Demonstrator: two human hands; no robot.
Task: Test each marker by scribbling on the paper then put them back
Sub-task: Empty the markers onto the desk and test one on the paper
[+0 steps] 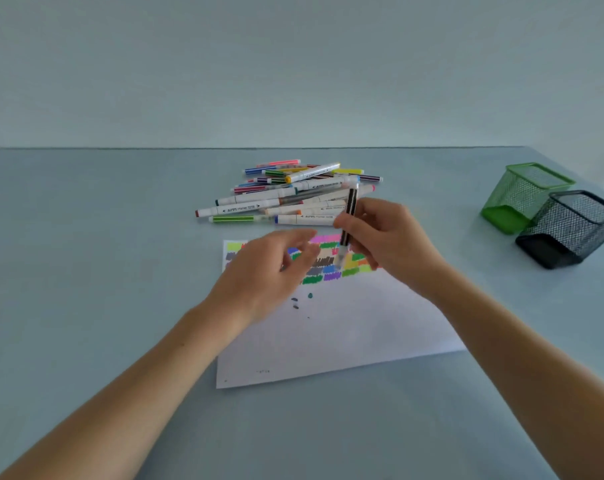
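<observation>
One black-striped marker (350, 216) pinched upright in right hand (387, 237), tip over scribbled paper (345, 323). Left hand (276, 268) loosely curled; whether it held cap, unclear. Step judged: testing. Next needed: recap, return to marker pile (286, 192).

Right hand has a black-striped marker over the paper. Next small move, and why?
Probably lower the tip onto a bare patch of the paper and scribble. The right hand grips the black-striped marker nearly upright, tip down over the scribbles; the left hand hovers, blurred.
</observation>
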